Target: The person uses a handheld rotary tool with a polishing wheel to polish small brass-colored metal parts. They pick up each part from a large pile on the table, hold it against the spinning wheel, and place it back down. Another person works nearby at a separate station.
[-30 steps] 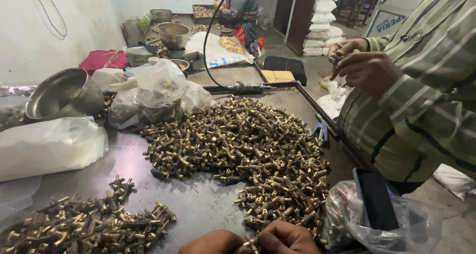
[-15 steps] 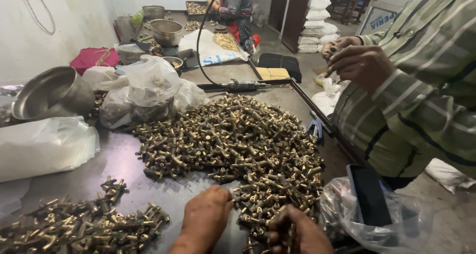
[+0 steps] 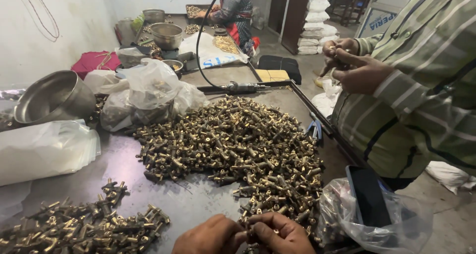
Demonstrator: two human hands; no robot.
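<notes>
Two bare hands are shown at the near edge of a grey metal worktable [image 3: 198, 204]; the left hand [image 3: 208, 236] and the right hand [image 3: 282, 234] are brought together, fingertips touching, and are closed around a small brass fitting [image 3: 250, 227], of which only a short part is visible between them; the fitting is held just above the near edge of the table, at the near end of the large heap of brass fittings [image 3: 233, 145]. The long axis of the held piece appears to run roughly across the view, from one hand to the other; which end points which way cannot be told, since most of it is covered by the fingers.

The large heap is spread over the middle of the table and reaches toward its right edge; a much smaller, separate pile of like fittings [image 3: 84, 224] is laid at the near left corner, well apart from the heap; judged from the two amounts, only a small share has been set aside and the greater part remains in the heap.

Around the work: a steel bowl [image 3: 49, 98] tipped on its side at the left edge; clear plastic bags [image 3: 144, 93] toward the far left; a handheld power tool [image 3: 238, 88] with a black cable at the far edge; a clear bag holding a dark phone [image 3: 367, 199] at the near right corner. A second person in a striped shirt [image 3: 411, 100] stands beyond the right edge, both hands raised at chest height.
</notes>
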